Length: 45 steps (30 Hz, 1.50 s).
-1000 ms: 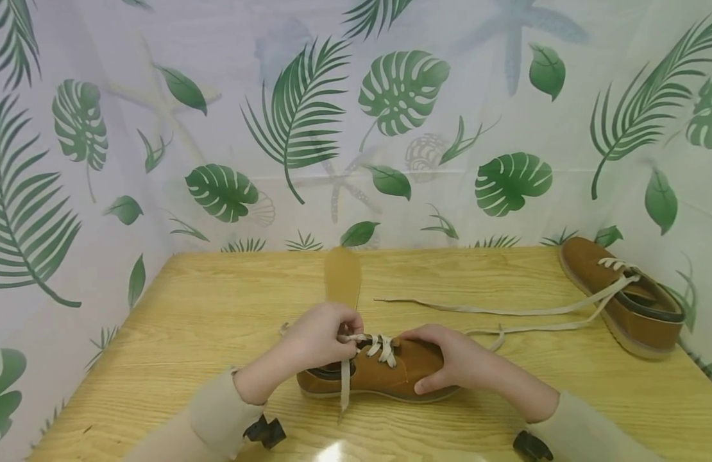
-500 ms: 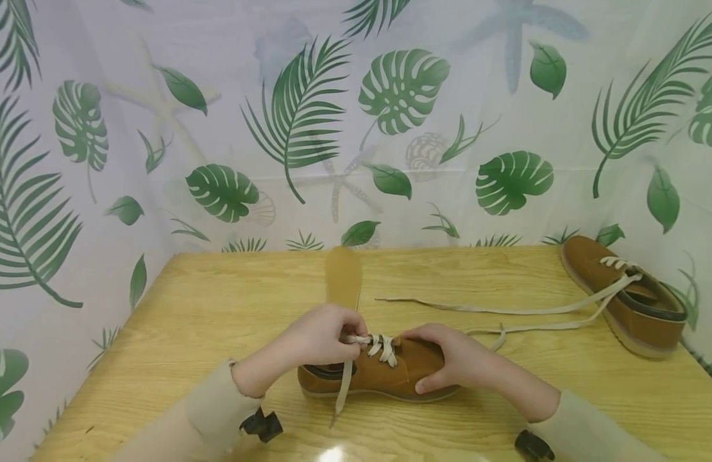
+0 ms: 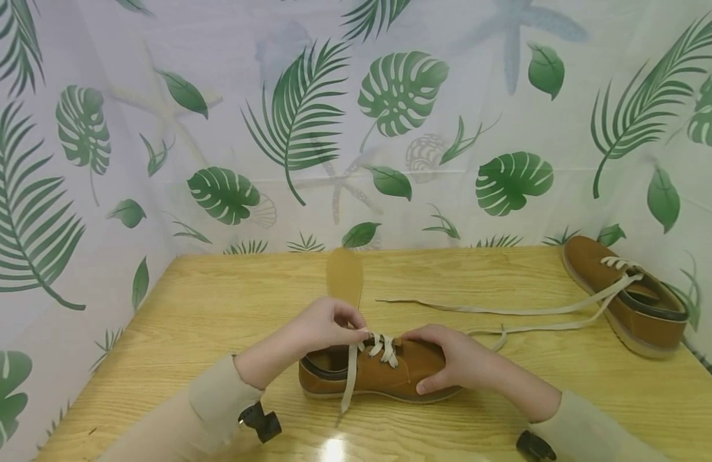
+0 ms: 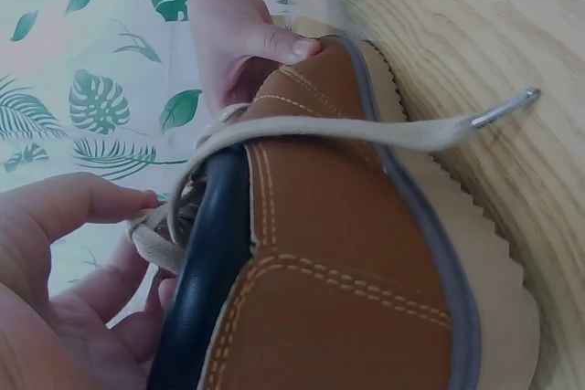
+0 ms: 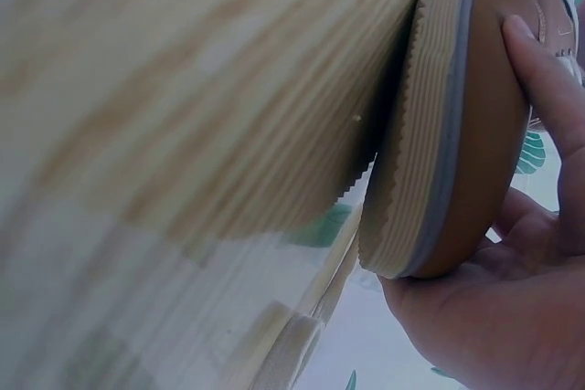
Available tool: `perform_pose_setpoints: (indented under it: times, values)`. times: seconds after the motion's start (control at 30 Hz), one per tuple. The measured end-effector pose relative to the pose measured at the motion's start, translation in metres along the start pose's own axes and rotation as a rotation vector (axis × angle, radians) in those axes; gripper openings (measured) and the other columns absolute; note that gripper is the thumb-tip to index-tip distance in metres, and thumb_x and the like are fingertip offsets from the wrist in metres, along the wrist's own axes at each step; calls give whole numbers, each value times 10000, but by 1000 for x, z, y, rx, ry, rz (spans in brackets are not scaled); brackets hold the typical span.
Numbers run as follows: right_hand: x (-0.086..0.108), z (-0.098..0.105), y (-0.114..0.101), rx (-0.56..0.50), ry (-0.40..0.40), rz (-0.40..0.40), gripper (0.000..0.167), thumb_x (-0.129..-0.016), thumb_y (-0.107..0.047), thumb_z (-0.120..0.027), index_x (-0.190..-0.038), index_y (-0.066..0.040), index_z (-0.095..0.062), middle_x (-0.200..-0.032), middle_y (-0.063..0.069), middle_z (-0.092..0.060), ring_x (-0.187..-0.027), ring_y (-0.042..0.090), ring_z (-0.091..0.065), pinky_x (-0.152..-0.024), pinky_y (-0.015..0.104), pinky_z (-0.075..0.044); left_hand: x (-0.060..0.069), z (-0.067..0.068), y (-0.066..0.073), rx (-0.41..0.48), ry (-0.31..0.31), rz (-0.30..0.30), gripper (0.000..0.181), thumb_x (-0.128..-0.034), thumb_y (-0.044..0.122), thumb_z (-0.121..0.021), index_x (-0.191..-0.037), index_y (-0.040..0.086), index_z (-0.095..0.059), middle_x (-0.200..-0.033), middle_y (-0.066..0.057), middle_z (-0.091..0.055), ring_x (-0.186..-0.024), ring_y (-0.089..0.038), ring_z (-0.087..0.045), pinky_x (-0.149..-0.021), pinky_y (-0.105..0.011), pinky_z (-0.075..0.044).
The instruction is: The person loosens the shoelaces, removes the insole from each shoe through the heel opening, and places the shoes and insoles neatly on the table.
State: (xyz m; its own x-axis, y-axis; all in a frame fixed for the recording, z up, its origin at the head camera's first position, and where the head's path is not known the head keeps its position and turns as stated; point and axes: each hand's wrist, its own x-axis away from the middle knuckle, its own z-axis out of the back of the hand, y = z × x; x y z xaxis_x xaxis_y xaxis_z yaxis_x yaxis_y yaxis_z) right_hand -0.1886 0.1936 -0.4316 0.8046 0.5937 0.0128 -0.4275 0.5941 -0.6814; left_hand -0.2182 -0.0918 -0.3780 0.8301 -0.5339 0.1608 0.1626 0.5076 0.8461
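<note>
A brown shoe (image 3: 385,378) lies on the table, its toe to the right and its dark-lined opening to the left. At the upper end of its lacing, my left hand (image 3: 327,327) pinches the off-white lace (image 4: 157,242) between thumb and forefinger. One loose lace end (image 3: 350,378) hangs over the shoe's near side, its metal tip showing in the left wrist view. My right hand (image 3: 457,360) grips the toe, thumb on the near side and fingers over the far side; in the right wrist view the toe (image 5: 475,134) rests against the palm.
Another brown shoe (image 3: 650,324) stands at the table's right edge, its long laces (image 3: 506,312) trailing left across the wood. A tan insole (image 3: 344,276) lies behind my left hand. Leaf-patterned cloth (image 3: 310,212) hangs behind the table.
My left hand has shifted slightly right and up, uncovering more of the shoe's opening, and the hanging lace end has moved a little right. The right hand keeps its hold.
</note>
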Motion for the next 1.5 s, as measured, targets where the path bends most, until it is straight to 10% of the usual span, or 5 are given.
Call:
perform_pose_setpoints:
  times: [0.27, 0.53, 0.8, 1.03, 1.5]
  values:
    - [0, 1, 1, 12, 7, 5, 768, -803, -312, -953, -1449, -66, -618, -1439, 152, -651, -1293, 381, -619, -1017, 421, -532, -3, 5, -5, 152, -40, 43, 241, -1043, 199, -653, -1016, -9, -771, -1161, -111, -772, -1114, -146, -675, -1101, -405, -511]
    - [0, -1, 2, 20, -1, -3, 765, -805, -303, -953, -1451, -68, -617, -1441, 159, -648, -1298, 390, -613, -1022, 460, -531, -4, 14, -7, 191, -62, 94, 239, -1042, 219, -657, -1020, 17, -783, -713, 73, -569, -715, -134, -461, -754, -280, -414]
    - [0, 0, 0, 18, 10, -10, 775, -797, -297, -958, -1449, -56, -614, -1436, 163, -649, -1293, 385, -614, -1029, 463, -528, -3, 17, -3, 170, -79, 76, 171, -1018, 208, -665, -973, 69, -755, -895, 74, -660, -918, -108, -566, -909, -325, -459]
    - [0, -1, 0, 29, 11, -3, 768, -793, -305, -959, -1440, -65, -623, -1424, 154, -656, -1291, 381, -616, -1030, 450, -529, -8, 25, -11, 281, -51, 77, 170, -983, 130, -614, -877, 101, -745, -687, 89, -526, -676, -93, -401, -727, -246, -379]
    - [1, -1, -1, 11, 2, -17, 769, -801, -296, -955, -1452, -70, -613, -1437, 160, -643, -1281, 372, -612, -1011, 445, -530, 2, 52, -12, 167, -87, 43, 343, -1017, 199, -594, -687, 189, -502, -635, 81, -375, -641, -136, -323, -721, -291, -328]
